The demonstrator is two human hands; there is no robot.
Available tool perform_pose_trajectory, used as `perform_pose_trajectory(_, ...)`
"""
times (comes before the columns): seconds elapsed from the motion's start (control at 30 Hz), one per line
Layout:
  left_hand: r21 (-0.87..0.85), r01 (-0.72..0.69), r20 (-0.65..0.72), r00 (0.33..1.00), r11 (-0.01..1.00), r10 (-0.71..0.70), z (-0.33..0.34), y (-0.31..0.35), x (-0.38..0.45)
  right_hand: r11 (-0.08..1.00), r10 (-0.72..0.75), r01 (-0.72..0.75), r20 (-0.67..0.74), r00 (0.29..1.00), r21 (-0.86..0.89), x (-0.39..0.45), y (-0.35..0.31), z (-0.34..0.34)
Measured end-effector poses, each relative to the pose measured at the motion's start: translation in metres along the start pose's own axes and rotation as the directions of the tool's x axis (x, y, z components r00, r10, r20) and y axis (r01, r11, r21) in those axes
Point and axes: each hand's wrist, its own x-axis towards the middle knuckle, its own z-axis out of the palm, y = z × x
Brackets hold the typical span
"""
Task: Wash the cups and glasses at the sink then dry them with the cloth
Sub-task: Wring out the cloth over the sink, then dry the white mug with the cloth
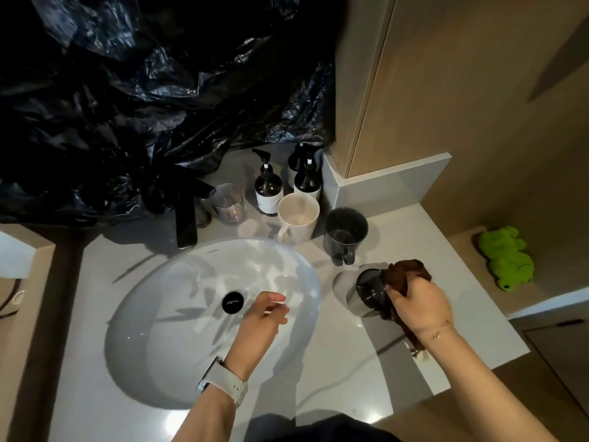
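1. Right hand [417,303], lower right of the frame, has its fingers curled round a bunched brown cloth [406,274] and the dark smoked glass [371,290] it's stuffed against. The glass is tipped over on its side above the counter [398,365], just right of the basin.
2. Left hand [263,315] hangs over the sink [178,282] near the frame's center, fingers loosely curled, gripping nothing. There's a pale watch strap on that wrist.
3. Cup count: two mugs upright above the right hand, one glossy cream mug [298,220] and one dark grey mug [345,234], both with handles pointing toward the bottom of the frame. Plus one clear ribbed tumbler [228,204] left of them, beside the black faucet [188,215].
4. Three dark pump bottles [269,189] clustered in the corner behind the mugs.
5. Basin is a white oval, smooth and shiny, with one round black drain plug [232,302].
6. Crinkly black plastic sheeting [143,90] fills the upper left. One fuzzy green plush [506,258] sits at the far right.
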Motion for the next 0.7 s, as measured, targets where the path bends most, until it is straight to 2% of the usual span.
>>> perform_pose_trajectory(0.23,-0.103,0.024,-0.004,1.000,0.994,-0.025,-0.007,-0.019,-0.003,0.999,0.029,-0.030,0.036,0.999,0.040,-0.002,0.001,0.000)
perform_pose_trajectory(0.43,-0.208,-0.008,-0.043,0.999,0.978,-0.001,-0.018,-0.014,0.008,0.993,-0.076,0.090,-0.164,0.984,0.077,-0.034,-0.002,-0.027)
perform_pose_trajectory(0.6,-0.236,-0.085,-0.122,0.991,0.968,0.057,-0.020,0.012,0.045,0.937,-0.210,0.253,-0.189,0.959,0.243,-0.037,-0.034,-0.052)
perform_pose_trajectory(0.7,-0.188,-0.159,-0.139,0.981,0.969,0.134,-0.010,0.031,0.075,0.877,-0.226,0.266,-0.144,0.963,0.399,-0.026,-0.058,-0.051)
